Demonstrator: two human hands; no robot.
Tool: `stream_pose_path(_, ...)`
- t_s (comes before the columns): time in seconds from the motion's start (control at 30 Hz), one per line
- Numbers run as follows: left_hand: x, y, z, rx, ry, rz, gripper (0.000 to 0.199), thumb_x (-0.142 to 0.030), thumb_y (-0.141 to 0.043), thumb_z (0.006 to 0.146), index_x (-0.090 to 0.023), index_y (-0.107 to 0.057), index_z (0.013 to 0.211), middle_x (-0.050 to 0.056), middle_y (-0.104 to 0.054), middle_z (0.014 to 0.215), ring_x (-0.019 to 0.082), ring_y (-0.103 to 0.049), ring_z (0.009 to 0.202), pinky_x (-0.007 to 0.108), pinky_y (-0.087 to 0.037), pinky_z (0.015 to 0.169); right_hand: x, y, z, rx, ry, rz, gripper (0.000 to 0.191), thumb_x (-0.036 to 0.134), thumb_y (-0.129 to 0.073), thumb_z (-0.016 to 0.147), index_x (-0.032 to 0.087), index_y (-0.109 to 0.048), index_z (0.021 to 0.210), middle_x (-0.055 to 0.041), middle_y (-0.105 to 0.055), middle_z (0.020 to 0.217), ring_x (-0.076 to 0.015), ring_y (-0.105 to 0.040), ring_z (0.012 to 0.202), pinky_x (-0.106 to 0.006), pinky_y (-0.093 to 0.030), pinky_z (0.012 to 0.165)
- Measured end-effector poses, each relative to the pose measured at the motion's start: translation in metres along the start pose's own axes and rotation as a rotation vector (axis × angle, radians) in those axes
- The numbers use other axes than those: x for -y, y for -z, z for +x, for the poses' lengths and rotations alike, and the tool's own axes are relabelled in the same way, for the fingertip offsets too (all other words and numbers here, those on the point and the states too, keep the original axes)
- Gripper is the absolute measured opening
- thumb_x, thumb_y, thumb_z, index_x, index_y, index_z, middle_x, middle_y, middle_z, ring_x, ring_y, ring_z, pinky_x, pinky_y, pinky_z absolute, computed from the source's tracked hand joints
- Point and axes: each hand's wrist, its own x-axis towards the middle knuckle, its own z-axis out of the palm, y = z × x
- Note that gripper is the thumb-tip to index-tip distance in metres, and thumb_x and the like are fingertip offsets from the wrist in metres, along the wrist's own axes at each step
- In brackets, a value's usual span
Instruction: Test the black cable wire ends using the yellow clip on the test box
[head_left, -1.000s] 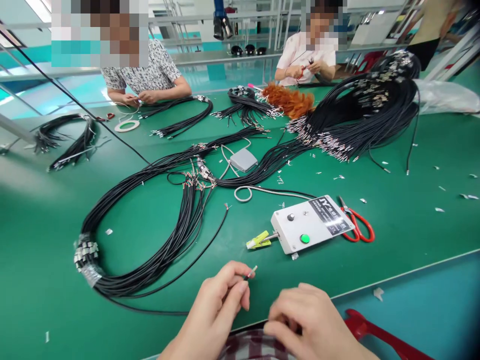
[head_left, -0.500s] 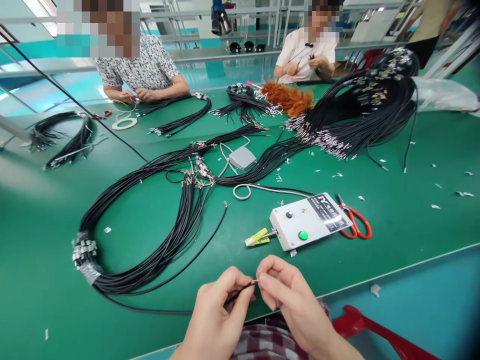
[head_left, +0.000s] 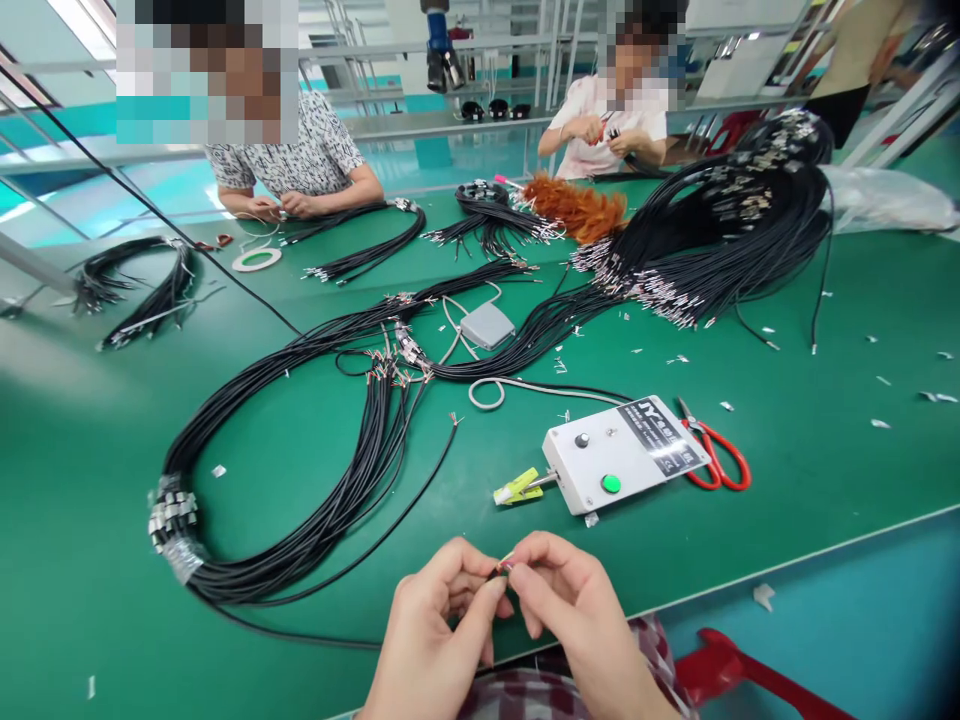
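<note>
Near the table's front edge, my left hand (head_left: 450, 610) is closed on the end of a black cable (head_left: 322, 637), which runs left to a looped bundle of black cables (head_left: 247, 560). My right hand (head_left: 566, 600) pinches the thin coloured inner wires (head_left: 505, 562) that stick out of that cable end, and its fingertips almost meet the left ones. Just beyond my hands sits a white control box (head_left: 600, 455) with a green button, a black knob and a yellow clip (head_left: 519, 487) on its metal shaft.
Red-handled scissors (head_left: 720, 460) lie beside the box. Behind are a grey block (head_left: 487, 326), a large cable heap (head_left: 720, 230) and an orange duster (head_left: 574, 207). Two people work across the green table (head_left: 787, 480). A red stool part (head_left: 720, 665) stands at lower right.
My hands have drawn slightly closer together, and the right fingertips now cover more of the wires. The view has shifted a little; a co-worker across the table has raised their hands.
</note>
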Motion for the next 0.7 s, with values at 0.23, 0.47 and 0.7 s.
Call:
stream_pose_path(0.23, 0.001, 0.003, -0.001, 0.072, -0.134, 0.071, 0.014, -0.030, -0.065, 0.086, -0.019, -0.063, 0.093, 0.002, -0.062, 0.077, 0.008, -0.050, 0.051, 0.018, -0.041, 0.046, -0.003, 0.001, 0.005, 0.020, -0.021, -0.052, 0.038, 0.052, -0.073, 0.078, 0.016, -0.059, 0.074, 0.0064, -0.049, 0.057, -0.0042, -0.035, 0.047, -0.020, -0.027, 0.050)
stream_pose_path(0.47, 0.000, -0.003, 0.012, 0.075, -0.143, -0.077, 0.021, -0.036, -0.066, 0.084, -0.016, -0.064, 0.077, 0.000, -0.053, 0.084, 0.006, -0.051, 0.045, 0.018, -0.039, 0.040, 0.005, 0.008, 0.002, 0.067, -0.050, -0.201, 0.041, 0.056, -0.066, 0.082, 0.017, -0.054, 0.075, 0.0078, -0.044, 0.052, -0.0065, -0.036, 0.048, -0.021, -0.027, 0.049)
stream_pose_path(0.7, 0.012, 0.003, 0.003, 0.039, -0.119, 0.151, 0.023, -0.039, -0.055, 0.093, -0.019, -0.057, 0.082, -0.005, -0.047, 0.065, 0.007, -0.044, 0.045, 0.017, -0.034, 0.042, 0.013, 0.016, 0.000, 0.105, 0.090, -0.563, 0.023, 0.038, -0.055, 0.094, 0.020, -0.056, 0.079, 0.0055, -0.046, 0.068, -0.0086, -0.041, 0.056, -0.022, -0.034, 0.053)
